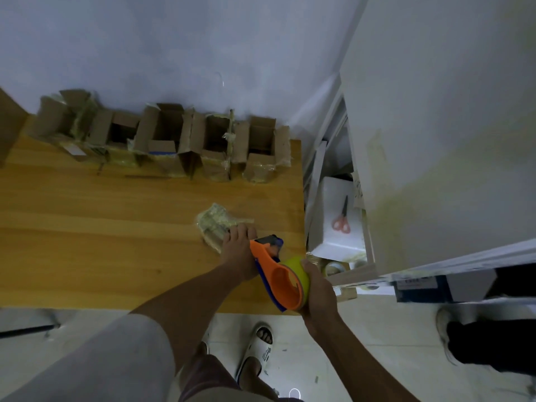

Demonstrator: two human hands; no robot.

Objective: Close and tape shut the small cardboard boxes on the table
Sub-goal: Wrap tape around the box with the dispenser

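Orange tape dispenser (282, 275) sits gripped in my right hand (317, 295) at lower centre, nose against the small box (213, 224); my left hand (237, 250) presses flat, fingers straight, steadying it for taping. Open boxes (162, 140) wait upper left.

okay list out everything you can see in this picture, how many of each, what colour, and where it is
Open brown cardboard boxes: about five, in a row along the table's far edge, flaps up.
Small tape-wrapped cardboard box: one, brownish under shiny tape, near the table's right edge.
Orange and blue tape dispenser: one, yellowish roll, by the table's right front corner.
Wooden table: one, light brown.
Red-handled scissors: one pair, on a white block right of the table.
White slide sandal: one clearly seen, on the floor.
Left hand: presses on the wrapped box.
Right hand: grips the dispenser's roll end.
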